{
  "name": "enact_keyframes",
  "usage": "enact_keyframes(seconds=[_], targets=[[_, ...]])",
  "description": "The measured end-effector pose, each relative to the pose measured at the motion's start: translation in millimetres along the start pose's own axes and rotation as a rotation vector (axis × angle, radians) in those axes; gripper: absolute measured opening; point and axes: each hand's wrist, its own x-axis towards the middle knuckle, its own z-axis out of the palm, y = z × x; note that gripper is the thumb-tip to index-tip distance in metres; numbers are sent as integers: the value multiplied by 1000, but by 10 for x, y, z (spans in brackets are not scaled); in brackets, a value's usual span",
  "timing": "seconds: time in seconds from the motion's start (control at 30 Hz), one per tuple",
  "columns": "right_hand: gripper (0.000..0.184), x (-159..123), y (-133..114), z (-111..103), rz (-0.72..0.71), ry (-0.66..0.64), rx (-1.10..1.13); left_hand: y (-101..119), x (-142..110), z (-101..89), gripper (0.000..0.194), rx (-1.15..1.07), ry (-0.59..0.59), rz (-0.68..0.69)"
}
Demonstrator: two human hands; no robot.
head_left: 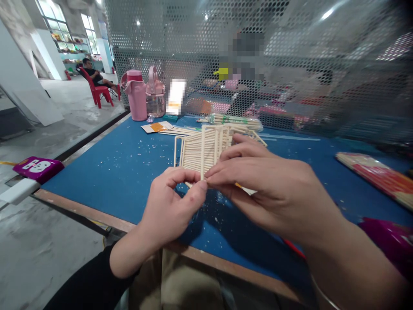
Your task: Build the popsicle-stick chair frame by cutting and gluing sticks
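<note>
Above the blue table, both hands hold a small model built of thin wooden sticks [193, 153]. Rows of sticks form its slatted surface, and upright sticks frame its near side. My left hand [176, 200] pinches the model's lower near corner between thumb and fingers. From the right, my right hand [258, 181] grips the same near edge, its fingertips meeting close to the left thumb. The right fingers cover much of the model's right side. A small pale and yellow piece shows beneath the right hand, too hidden to name.
Bundled sticks in clear wrapping [237, 122] and a paper packet [157, 126] lie behind the model. A pink thermos [138, 97] and a pink-lidded bottle [155, 97] stand at the back left. A red-labelled stick pack [376, 174] lies right. A perforated metal screen [193, 38] borders the back.
</note>
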Motion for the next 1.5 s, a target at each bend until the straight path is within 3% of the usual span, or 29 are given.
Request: enact_keyframes(seconds=[0.2, 0.4, 0.6, 0.8, 1.1, 1.33, 1.5], targets=[[18, 2, 16, -3, 7, -26, -8, -54, 17, -6, 5, -21, -37, 14], [16, 32, 50, -60, -78, -63, -40, -71, 12, -2, 6, -20, -29, 15], [15, -9, 87, -239, 111, 41, -59, -81, 18, -7, 7, -36, -11, -29], [18, 33, 70, -111, 199, -114, 128, -93, 25, -14, 6, -40, -6, -16], [16, 110, 7, -36, 323, -164, 168, -96, 15, -2, 5, -17, -14, 28], [17, 128, 68, -54, 180, -252, 53, -76, 9, 13, 6, 5, 3, 39], [20, 117, 76, -31, 183, -263, -16, -125, -2, 9, 7, 47, 5, 91]])
